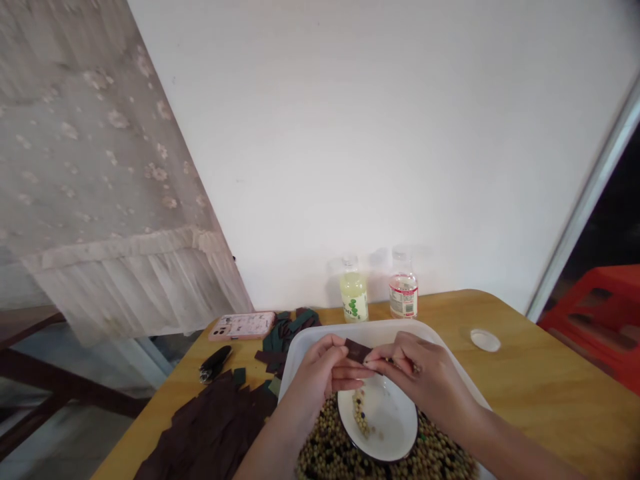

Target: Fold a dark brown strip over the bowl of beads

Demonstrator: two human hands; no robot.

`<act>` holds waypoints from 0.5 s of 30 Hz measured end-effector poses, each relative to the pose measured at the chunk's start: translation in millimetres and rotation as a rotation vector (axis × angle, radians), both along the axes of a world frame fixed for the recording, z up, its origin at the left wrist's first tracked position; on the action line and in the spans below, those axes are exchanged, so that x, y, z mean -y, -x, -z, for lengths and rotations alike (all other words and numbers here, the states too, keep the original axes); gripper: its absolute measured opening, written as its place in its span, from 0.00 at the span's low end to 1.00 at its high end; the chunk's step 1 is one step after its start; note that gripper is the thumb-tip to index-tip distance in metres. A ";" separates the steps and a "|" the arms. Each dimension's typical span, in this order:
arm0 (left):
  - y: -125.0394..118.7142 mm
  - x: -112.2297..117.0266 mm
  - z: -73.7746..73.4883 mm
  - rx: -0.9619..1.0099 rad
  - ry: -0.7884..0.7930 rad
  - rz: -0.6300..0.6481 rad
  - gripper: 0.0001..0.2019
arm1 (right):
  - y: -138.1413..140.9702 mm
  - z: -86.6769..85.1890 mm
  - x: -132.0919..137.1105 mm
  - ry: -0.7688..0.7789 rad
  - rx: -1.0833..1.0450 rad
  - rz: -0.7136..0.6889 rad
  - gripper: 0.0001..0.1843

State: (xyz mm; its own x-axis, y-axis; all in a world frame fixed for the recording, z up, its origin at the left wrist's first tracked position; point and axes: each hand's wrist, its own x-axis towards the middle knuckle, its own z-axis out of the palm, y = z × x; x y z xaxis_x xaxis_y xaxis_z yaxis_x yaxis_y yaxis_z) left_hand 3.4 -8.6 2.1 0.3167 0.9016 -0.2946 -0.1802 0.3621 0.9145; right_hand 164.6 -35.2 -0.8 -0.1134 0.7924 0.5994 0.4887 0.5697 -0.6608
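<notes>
Both my hands meet over a white tray filled with mixed beans. My left hand and my right hand pinch a small dark brown pouch between their fingertips, held just above a white bowl. The bowl sits in the beans and has a few beans at its left side. The fingers of both hands are closed on the pouch.
Dark brown pouches lie spread at the table's left, with green ones behind. A pink phone and a black stapler-like object lie nearby. Two bottles stand by the wall. A white lid and a red stool are at right.
</notes>
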 end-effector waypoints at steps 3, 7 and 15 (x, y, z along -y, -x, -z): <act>0.0 0.8 -0.2 0.000 -0.011 0.031 0.12 | -0.6 0.5 -0.1 0.006 -0.003 0.005 0.19; 0.1 0.9 -0.9 -0.009 -0.022 0.073 0.13 | -0.7 0.3 -0.2 0.004 -0.013 0.019 0.19; -0.4 -0.9 -2.3 0.005 -0.029 -0.021 0.12 | -0.4 -1.4 0.3 0.003 -0.020 0.013 0.20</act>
State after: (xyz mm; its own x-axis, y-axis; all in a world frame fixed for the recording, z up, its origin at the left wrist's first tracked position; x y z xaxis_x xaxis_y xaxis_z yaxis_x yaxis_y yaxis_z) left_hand 3.7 -7.7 4.4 0.2990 0.9161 -0.2670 -0.1918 0.3318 0.9237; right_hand 164.9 -35.5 0.6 -0.0914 0.7958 0.5986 0.4828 0.5611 -0.6723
